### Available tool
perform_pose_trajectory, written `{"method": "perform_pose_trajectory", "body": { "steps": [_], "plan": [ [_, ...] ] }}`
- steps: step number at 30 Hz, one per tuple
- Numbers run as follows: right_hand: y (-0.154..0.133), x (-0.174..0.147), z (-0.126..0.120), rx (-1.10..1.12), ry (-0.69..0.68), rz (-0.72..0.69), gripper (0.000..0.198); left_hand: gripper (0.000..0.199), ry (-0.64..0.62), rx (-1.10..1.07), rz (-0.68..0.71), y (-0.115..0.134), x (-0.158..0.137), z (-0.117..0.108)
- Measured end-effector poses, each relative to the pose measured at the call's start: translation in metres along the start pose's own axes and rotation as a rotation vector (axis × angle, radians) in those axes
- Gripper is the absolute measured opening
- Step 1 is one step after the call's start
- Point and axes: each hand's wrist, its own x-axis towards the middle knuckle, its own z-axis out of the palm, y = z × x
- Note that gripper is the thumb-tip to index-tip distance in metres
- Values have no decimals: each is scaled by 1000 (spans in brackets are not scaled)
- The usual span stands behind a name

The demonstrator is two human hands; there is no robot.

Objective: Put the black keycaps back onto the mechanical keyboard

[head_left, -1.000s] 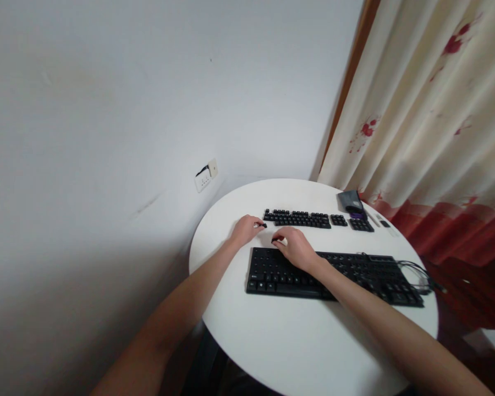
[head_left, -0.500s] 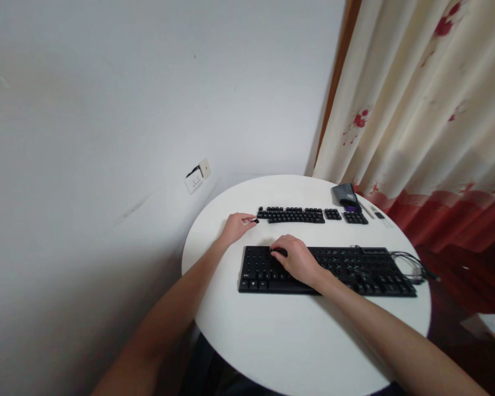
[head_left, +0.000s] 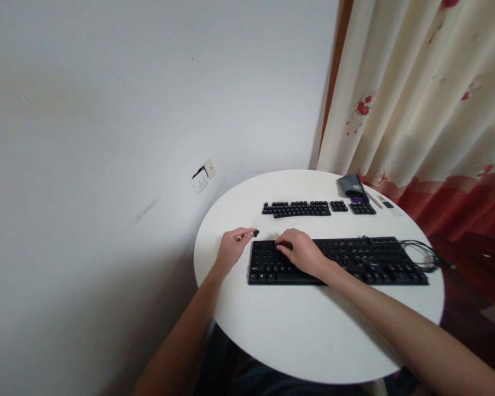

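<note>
On the round white table [head_left: 305, 335], my left hand [head_left: 232, 247] pinches a black keycap [head_left: 256, 233] near the keyboard [head_left: 357, 254]; my right hand [head_left: 302, 251], wrist extended, curls over its upper-left area, grip indeterminable.

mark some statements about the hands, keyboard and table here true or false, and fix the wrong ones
1. The left hand pinches a small black piece. True.
2. The right hand is over the black keyboard. True.
3. The left hand lies flat on the keyboard. False: it is off to the left of the keyboard.
4. The keyboard rests on a white tabletop. True.
5. The tabletop is square. False: its edge is rounded.
6. All the black keycaps set out in rows lie nearer the person than the keyboard. False: they lie beyond it.
</note>
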Motion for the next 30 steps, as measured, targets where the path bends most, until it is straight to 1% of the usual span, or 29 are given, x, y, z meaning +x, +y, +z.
{"method": "perform_pose_trajectory", "body": {
  "steps": [4, 8, 13, 16, 23, 30],
  "plan": [
    [-3, -1, 2, 33, -9, -13, 9, 22, -7, 68, -4, -8, -39, -7],
    [-5, -2, 7, 52, -25, -21, 8, 20, -29, 98, 32, -7, -61, -7],
    [-8, -3, 12, 72, -34, -34, 7, 17, -32, 116, 65, -1, -63, -4],
    [-9, -4, 13, 89, -39, -45, 8, 16, -19, 126, 71, -2, -62, -2],
    [-10, -5, 17, 105, -52, -30, 8, 15, -46, 133, 75, -2, -62, -1],
    [-12, -6, 22, 137, -37, -6, 6, 15, -49, 220, 171, 1, -64, 0]
  ]
}}
